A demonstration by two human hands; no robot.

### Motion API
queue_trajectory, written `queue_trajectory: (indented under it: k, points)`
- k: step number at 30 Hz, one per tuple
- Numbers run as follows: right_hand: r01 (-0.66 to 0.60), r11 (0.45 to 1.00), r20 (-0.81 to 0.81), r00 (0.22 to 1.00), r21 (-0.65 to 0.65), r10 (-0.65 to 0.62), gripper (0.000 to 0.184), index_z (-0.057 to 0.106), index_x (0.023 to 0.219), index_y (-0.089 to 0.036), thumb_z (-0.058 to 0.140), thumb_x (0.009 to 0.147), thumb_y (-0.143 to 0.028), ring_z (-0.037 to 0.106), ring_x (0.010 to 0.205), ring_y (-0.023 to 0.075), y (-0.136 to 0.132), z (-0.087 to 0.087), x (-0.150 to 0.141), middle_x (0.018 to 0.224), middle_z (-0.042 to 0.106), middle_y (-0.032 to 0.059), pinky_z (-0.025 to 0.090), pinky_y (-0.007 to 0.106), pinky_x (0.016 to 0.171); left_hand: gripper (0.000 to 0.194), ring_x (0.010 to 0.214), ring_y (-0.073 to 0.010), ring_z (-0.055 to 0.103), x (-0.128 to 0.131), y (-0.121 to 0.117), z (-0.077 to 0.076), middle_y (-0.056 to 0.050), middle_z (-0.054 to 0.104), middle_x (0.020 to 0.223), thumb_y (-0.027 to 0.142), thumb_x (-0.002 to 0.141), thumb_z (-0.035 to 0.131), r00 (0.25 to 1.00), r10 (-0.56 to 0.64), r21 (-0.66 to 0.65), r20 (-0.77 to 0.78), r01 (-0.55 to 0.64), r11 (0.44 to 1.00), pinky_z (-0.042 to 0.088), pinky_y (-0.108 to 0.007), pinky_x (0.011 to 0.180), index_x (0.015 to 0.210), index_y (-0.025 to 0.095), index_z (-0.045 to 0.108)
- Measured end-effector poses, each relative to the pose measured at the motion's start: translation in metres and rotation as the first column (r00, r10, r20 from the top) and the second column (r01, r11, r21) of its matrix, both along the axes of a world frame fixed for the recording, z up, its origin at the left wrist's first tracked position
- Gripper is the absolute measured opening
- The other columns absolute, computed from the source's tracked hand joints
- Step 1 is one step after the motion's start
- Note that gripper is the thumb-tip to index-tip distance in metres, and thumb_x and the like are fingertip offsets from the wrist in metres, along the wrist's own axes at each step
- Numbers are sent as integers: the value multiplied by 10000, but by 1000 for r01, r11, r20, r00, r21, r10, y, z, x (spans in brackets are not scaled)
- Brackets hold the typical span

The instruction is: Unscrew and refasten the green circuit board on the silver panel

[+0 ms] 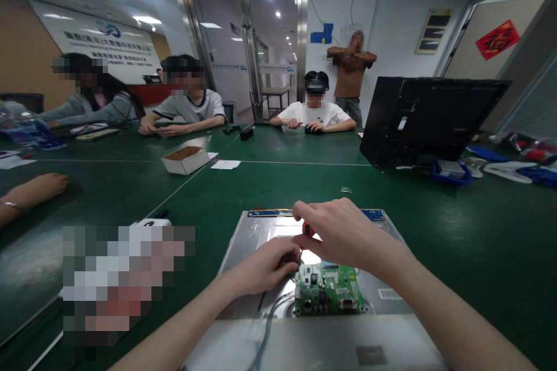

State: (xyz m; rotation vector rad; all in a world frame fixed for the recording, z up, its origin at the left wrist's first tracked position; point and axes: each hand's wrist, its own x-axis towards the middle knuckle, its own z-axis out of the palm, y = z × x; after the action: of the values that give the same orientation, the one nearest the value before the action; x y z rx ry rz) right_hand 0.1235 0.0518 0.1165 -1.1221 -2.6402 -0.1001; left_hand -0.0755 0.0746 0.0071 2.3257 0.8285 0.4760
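Observation:
A flat metal display panel [250, 237] lies on the green table in front of me, with a green circuit board [326, 293] on its middle. My right hand [343, 232] is closed around the red and black handle of a screwdriver [308, 229], held upright over the board's upper left corner. Beside it my left hand [270, 264] has its fingers curled together at that same corner; what they pinch is hidden. The screwdriver's tip is also out of sight. Grey cables [270, 319] run from the board's left side toward me.
To the right stands a black monitor [426, 119], seen from behind, near a blue tray [452, 173]. An open white box [186, 160] sits left of centre. A phone-like object [126, 278] with a blurred surface lies at left. Another person's hand [50, 185] rests there; several people are around the table.

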Motion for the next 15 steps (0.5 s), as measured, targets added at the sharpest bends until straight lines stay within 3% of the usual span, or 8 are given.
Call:
queue_trajectory:
  k: [7, 15]
  points:
    - [-62, 998, -3, 998, -17, 62, 164, 517, 966, -171, 528, 805, -203, 521, 614, 128, -4, 3, 1, 883, 651, 32, 198, 280, 481, 82, 810, -204, 549, -1, 3, -6, -54, 620, 911, 157, 881, 507, 1000, -7, -43, -6, 7, 999, 440, -317, 732, 939, 168, 564]
    - [-39, 999, -15, 999, -21, 39, 146, 503, 976, -178, 522, 834, -203, 550, 600, 133, -2, 1, 0, 857, 673, 15, 203, 269, 476, 107, 802, -198, 550, -1, 2, -3, -52, 621, 912, 113, 853, 500, 1000, -14, -27, 3, 14, 1000, 436, -311, 728, 925, 171, 554]
